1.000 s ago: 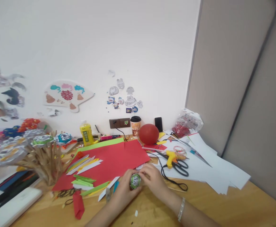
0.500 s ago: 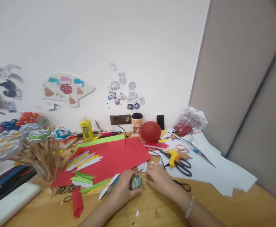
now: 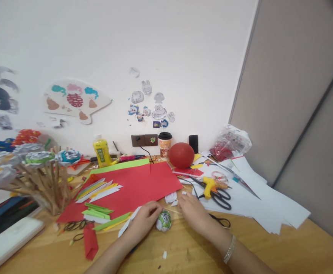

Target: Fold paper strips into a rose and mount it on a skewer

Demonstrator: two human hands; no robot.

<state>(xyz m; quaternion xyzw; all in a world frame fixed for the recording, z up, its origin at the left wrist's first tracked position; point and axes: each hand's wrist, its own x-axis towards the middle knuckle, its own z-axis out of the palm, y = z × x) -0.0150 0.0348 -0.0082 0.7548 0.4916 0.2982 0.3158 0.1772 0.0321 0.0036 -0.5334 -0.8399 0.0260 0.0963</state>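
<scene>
A small rolled paper flower (image 3: 164, 221), green and white, lies on the table between my hands. My left hand (image 3: 146, 217) is beside it on the left, thumb and fingers pinched together at one end of a thin pale stick (image 3: 171, 210). The stick spans the gap just behind the flower. My right hand (image 3: 193, 210) is curled at the stick's other end; its gripping fingertips are partly hidden. White paper scraps (image 3: 170, 198) lie just beyond the right fingers. Folded paper strips (image 3: 128, 224) stick out from under my left forearm.
Red paper sheets (image 3: 143, 182) and green strips (image 3: 98, 210) cover the left. A yellow glue gun (image 3: 209, 188), scissors (image 3: 222, 199) and white sheets (image 3: 265, 203) lie right. Behind are a red balloon (image 3: 181, 155), a cup (image 3: 164, 146) and a yellow bottle (image 3: 101, 152). Stick-stemmed paper flowers (image 3: 52, 190) stand left.
My left hand has let go of the paper flower, which now rests on the table, and its fingers have closed at the stick. My right hand has barely moved.
</scene>
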